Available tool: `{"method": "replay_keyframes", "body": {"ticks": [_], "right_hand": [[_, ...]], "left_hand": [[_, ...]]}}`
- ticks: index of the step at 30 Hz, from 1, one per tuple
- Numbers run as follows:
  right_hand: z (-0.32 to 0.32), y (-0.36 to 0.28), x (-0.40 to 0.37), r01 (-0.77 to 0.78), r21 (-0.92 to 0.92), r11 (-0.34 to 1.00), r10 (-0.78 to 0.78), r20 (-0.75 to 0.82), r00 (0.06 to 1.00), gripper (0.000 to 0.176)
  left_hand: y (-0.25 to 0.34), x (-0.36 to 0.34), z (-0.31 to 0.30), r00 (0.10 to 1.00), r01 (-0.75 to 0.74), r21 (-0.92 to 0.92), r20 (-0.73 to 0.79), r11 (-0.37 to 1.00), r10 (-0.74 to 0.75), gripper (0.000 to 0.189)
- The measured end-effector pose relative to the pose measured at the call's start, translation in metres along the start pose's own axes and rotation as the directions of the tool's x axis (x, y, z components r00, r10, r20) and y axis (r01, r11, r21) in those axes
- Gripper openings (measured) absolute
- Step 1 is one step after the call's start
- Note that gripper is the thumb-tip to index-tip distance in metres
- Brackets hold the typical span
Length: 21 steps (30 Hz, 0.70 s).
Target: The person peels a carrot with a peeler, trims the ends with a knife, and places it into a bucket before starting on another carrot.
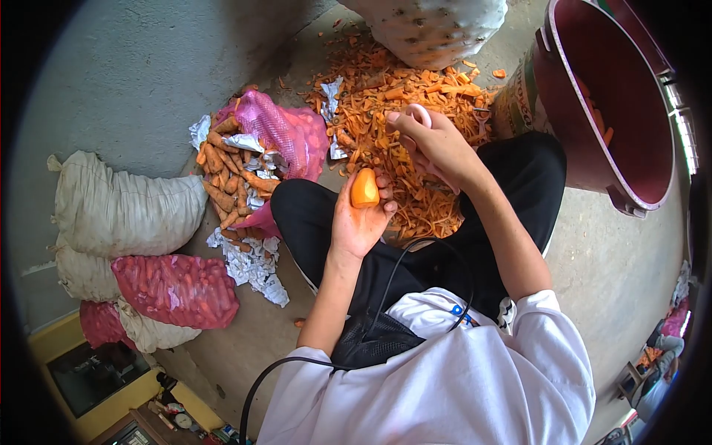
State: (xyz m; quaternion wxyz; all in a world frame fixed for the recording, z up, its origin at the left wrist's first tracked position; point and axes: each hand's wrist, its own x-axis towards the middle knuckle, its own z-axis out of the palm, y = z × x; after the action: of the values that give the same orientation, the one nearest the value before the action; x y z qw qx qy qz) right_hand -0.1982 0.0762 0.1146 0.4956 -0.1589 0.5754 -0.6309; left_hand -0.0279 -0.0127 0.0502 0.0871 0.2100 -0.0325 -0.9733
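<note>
A short, thick piece of peeled carrot (365,188) rests upright in my left hand (360,215), palm up, with the fingers curled round its side. My right hand (437,144) is raised to the right of it and closed round a tool with a rounded, pale pink handle end (419,115); the fist hides most of it, and I cannot tell its kind. Below both hands, a thick heap of orange peelings (423,196) covers the floor between my legs and beyond. The carrot and the right hand are apart.
Unpeeled carrots (222,167) spill from a pink mesh sack (278,133) on the left, among torn paper (252,263). Full white sacks (126,204) and a red mesh sack (178,289) lie farther left. A dark red tub (552,67) holding carrots stands right; a bulging white sack (434,30) stands ahead.
</note>
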Motion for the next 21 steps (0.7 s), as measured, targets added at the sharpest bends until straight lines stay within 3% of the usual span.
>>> {"method": "replay_keyframes", "body": {"ticks": [5, 8, 9, 10, 11, 12, 13, 14, 15, 16, 19, 21], "right_hand": [[-0.001, 0.013, 0.003, -0.063, 0.030, 0.998, 0.064, -0.050, 0.997, 0.027], [0.007, 0.025, 0.000, -0.046, -0.032, 0.998, 0.044, -0.043, 0.998, 0.025], [0.013, 0.022, -0.005, -0.082, -0.129, 0.988, 0.083, 0.002, 0.997, 0.025], [0.024, 0.024, -0.011, 0.000, -0.178, 0.984, 0.004, 0.025, 1.000, 0.031], [0.031, 0.043, -0.011, 0.127, -0.411, 0.903, -0.147, -0.016, 0.989, 0.034], [0.039, 0.063, -0.010, 0.228, -0.621, 0.750, -0.302, -0.016, 0.953, 0.039], [0.049, 0.068, -0.016, 0.253, -0.645, 0.721, -0.348, -0.022, 0.937, 0.047], [0.057, 0.072, -0.020, 0.275, -0.638, 0.719, -0.399, -0.055, 0.915, 0.048], [0.064, 0.075, -0.023, 0.216, -0.657, 0.722, -0.365, -0.096, 0.926, 0.047], [0.067, 0.077, -0.023, 0.156, -0.675, 0.721, -0.331, -0.139, 0.933, 0.046], [0.066, 0.087, -0.020, 0.267, -0.604, 0.751, -0.385, -0.071, 0.920, 0.045], [0.063, 0.090, -0.018, 0.257, -0.447, 0.857, -0.337, -0.110, 0.935, 0.043]], "left_hand": [[0.003, -0.002, 0.002, 0.999, -0.007, -0.001, -0.037, 1.000, 0.007, 0.031], [0.006, 0.000, -0.010, 0.999, -0.015, 0.013, -0.043, 1.000, 0.015, 0.030], [0.005, 0.001, -0.015, 0.998, -0.030, 0.027, -0.055, 0.999, 0.032, 0.030], [0.005, 0.002, -0.013, 0.996, -0.049, 0.042, -0.067, 0.998, 0.051, 0.030], [0.001, 0.003, -0.010, 0.976, -0.091, 0.097, -0.187, 0.991, 0.108, 0.035], [-0.001, 0.003, -0.014, 0.993, -0.105, 0.161, -0.044, 0.981, 0.114, 0.039], [-0.003, 0.003, -0.014, 0.996, -0.090, 0.075, 0.013, 0.993, 0.089, 0.039], [-0.004, 0.002, -0.013, 0.995, -0.071, -0.008, 0.073, 0.997, 0.071, 0.039], [-0.010, -0.002, 0.000, 0.976, -0.115, 0.121, -0.168, 0.986, 0.135, 0.040], [-0.008, -0.001, -0.025, 0.992, -0.090, -0.009, 0.090, 0.996, 0.090, 0.042], [-0.010, -0.007, -0.032, 0.992, -0.119, 0.083, 0.053, 0.990, 0.114, 0.043], [-0.010, -0.011, -0.021, 0.984, -0.164, 0.201, -0.041, 0.966, 0.175, 0.043]]}}
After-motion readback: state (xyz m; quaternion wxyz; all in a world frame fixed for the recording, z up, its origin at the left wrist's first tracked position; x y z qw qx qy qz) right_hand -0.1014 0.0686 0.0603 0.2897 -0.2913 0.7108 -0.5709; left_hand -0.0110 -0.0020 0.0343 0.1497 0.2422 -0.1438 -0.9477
